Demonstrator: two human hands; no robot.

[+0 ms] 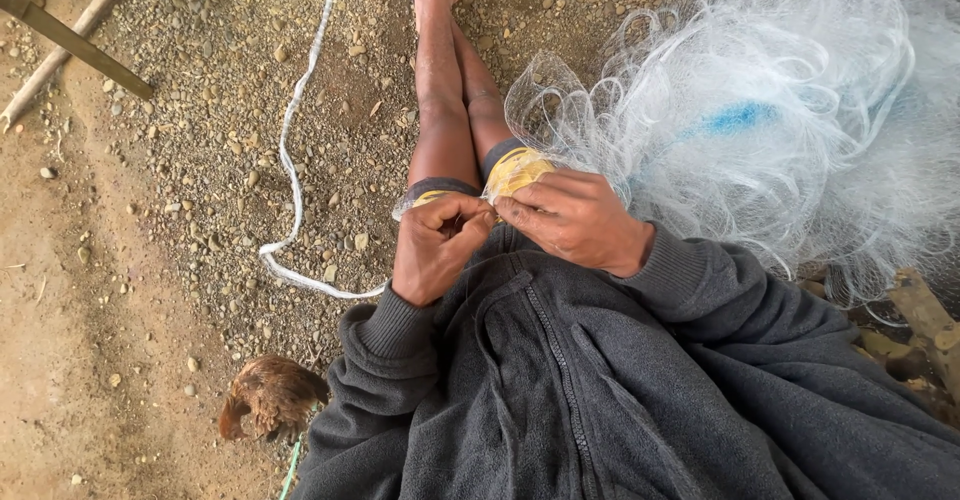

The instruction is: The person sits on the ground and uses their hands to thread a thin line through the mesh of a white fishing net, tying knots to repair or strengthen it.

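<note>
Head view, looking down your own lap. Your left hand (432, 248) is clenched, thumb pressed against curled fingers, its grip pinched on something too small to make out, likely a strand of the fishing net (760, 120); you cannot tell more from this angle. Your right hand (575, 218) sits just beside it, fingertips touching the left hand's knuckles, its grip closed on the yellow-edged fold of net (515, 172) that lies over your knee.

Below both hands, nearest you: dark grey fleece jacket (600, 390), zip running down the middle, both sleeves bunched at the wrists.

Just beyond the grips: your bare legs (445, 110) stretch away, close together, feet at the top edge of the frame.

Right of the right hand: the bulk of the net, pale, translucent, heaped high, with a blue patch (738, 118) showing through. It touches your right leg and sleeve.

Left of the left hand: a white cord (292, 160) snakes over the gravel ground (200, 140), curving back toward your left sleeve.

Lower left, near your left elbow: a brown chicken (268, 398), head down to the dirt.

Far left, well apart: slanted wooden sticks (70, 45).

Far right edge: rough wood pieces (925, 320) partly under the net.
</note>
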